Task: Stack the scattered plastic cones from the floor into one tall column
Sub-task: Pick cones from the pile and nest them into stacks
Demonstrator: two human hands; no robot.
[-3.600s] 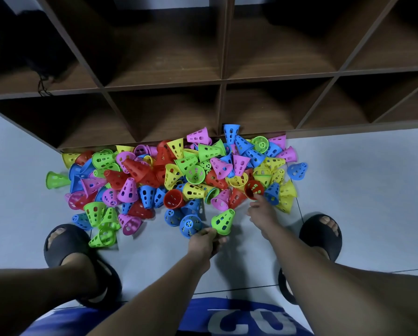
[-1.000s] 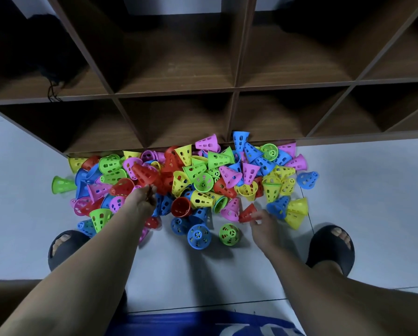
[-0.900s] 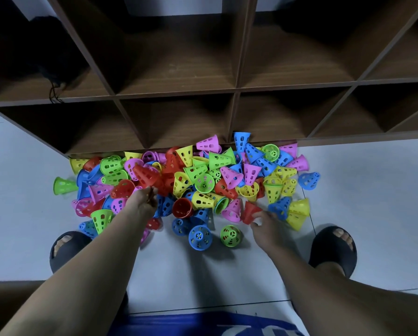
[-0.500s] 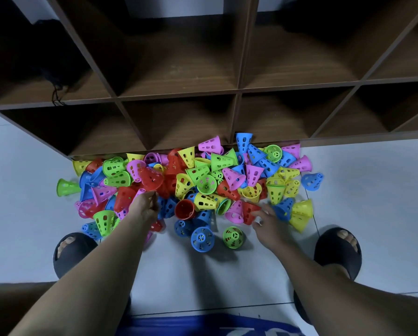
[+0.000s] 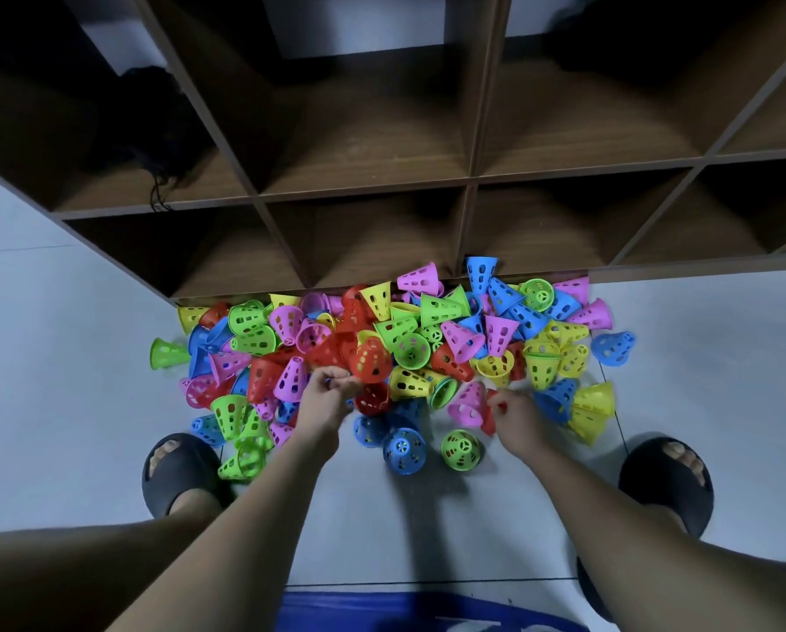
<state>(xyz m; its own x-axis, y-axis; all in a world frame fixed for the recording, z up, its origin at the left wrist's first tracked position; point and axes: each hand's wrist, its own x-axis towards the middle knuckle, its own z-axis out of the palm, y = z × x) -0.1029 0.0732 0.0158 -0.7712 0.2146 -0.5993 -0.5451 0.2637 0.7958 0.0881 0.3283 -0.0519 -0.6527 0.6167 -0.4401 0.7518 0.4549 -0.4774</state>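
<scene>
**Red on red: pairing two cones to start the column**

My left hand (image 5: 325, 399) pinches a red perforated cone (image 5: 369, 361) by its edge, thumb and fingertips closed on the plastic, and holds it raised just over the heap. My right hand (image 5: 519, 421) has its fingers curled onto a second red cone (image 5: 489, 419) at the near edge of the pile, pressed against a pink cone (image 5: 466, 403). My fingers hide most of it, so I cannot tell how firm that hold is.

The rest of the cones (image 5: 427, 339) lie jumbled on the pale floor (image 5: 63, 358) against the foot of the dark wooden shelf unit (image 5: 364, 143). No column stands yet.

To do this step well, I think I should lift the second cone straight up out of the heap rather than drag it, so its neighbours don't roll. Then I would turn both wide mouths down, line up their axes and sleeve one over the other with a light pinch, since the thin walls look likely to flex. The bare floor near the loose blue cone (image 5: 404, 449) and green cone (image 5: 460, 449) looks a good base.

Both forearms reach forward and down, with my wrists over the pile's near edge. The left hand is close to its middle and the right hand is off to the right.
</scene>
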